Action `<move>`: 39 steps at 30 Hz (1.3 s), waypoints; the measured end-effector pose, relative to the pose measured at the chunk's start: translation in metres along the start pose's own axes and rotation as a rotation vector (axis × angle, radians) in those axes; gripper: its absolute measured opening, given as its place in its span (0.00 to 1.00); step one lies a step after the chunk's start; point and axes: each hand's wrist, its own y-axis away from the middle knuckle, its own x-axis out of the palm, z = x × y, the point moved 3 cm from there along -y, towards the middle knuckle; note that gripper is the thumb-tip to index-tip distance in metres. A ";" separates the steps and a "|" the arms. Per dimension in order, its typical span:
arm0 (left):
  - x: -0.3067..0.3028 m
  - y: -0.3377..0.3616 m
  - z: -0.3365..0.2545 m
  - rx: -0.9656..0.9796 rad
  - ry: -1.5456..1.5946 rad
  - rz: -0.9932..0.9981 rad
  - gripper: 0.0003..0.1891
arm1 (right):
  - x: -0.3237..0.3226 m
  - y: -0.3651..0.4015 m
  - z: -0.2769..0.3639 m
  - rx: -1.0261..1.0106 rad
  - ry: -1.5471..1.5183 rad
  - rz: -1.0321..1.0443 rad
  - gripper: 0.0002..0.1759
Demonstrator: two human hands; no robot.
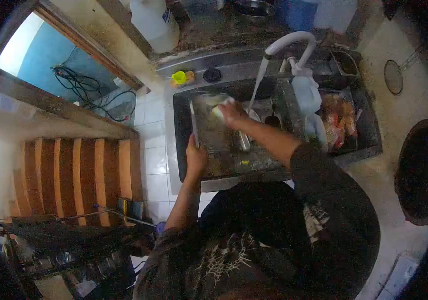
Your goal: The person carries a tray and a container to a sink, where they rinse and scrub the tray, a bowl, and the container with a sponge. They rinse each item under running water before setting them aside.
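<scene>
My left hand (197,154) is closed on the near edge of a flat, clear-looking board or tray (209,122), which stands tilted over the left part of the dark sink (176,145). My right hand (233,114) presses a pale yellow and white sponge (220,112) against its surface. Water runs from the white curved faucet (299,36) just to the right of my right hand. Below the stream lie metal utensils (244,141) and a dark round item (272,121), partly hidden by my right forearm. What exactly the flat item is, I cannot tell.
A yellow cup (179,77) and a black drain piece (212,75) sit on the back ledge. Right of the faucet are a pale jug (306,95) and red packets (335,125) in a second basin. A large white jug (156,27) stands behind; stairs (84,175) are at left.
</scene>
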 end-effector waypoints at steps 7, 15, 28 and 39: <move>-0.001 0.008 -0.029 0.002 0.068 0.056 0.26 | 0.041 -0.027 -0.024 0.208 -0.348 -0.225 0.24; 0.006 0.007 -0.038 0.137 0.034 0.075 0.26 | 0.013 -0.044 0.033 0.083 -1.154 -0.779 0.21; 0.018 -0.019 -0.014 0.159 0.042 -0.038 0.25 | 0.005 0.033 0.062 -0.003 -0.641 -0.184 0.23; 0.027 0.007 -0.028 0.022 0.335 0.106 0.26 | -0.026 -0.013 -0.005 0.370 -0.109 -0.365 0.15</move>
